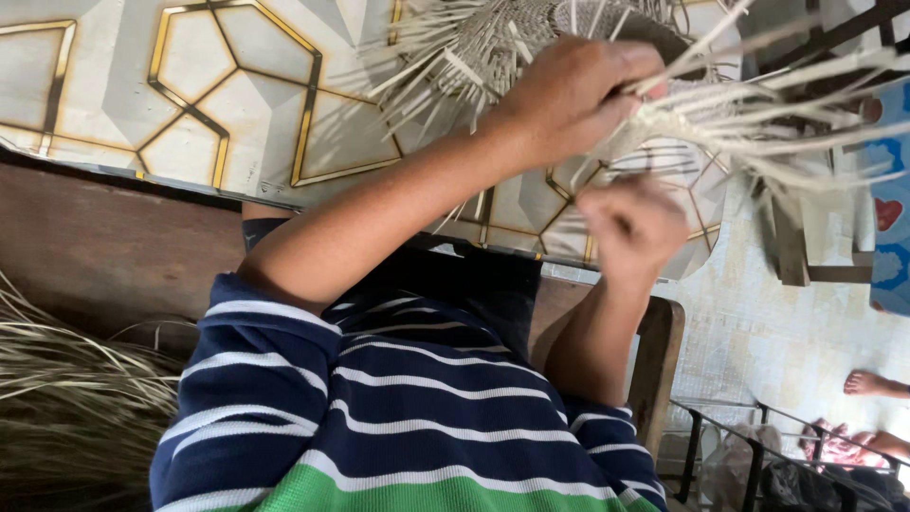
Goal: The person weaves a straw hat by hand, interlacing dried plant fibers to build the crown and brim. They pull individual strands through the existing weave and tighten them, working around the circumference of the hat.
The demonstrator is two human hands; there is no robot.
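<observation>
Head cam: left hand (569, 100) clenched on half-woven basket (531, 38) w/ loose strips (806, 142); right hand (633, 226) pinched shut below, contents unclear. Risk: strips prob. slip, weave loosens.

Both bare forearms reach forward from navy white-striped sleeves (398, 398), left hand (573, 95) gripping closed above the pinching right hand (633, 226).
</observation>
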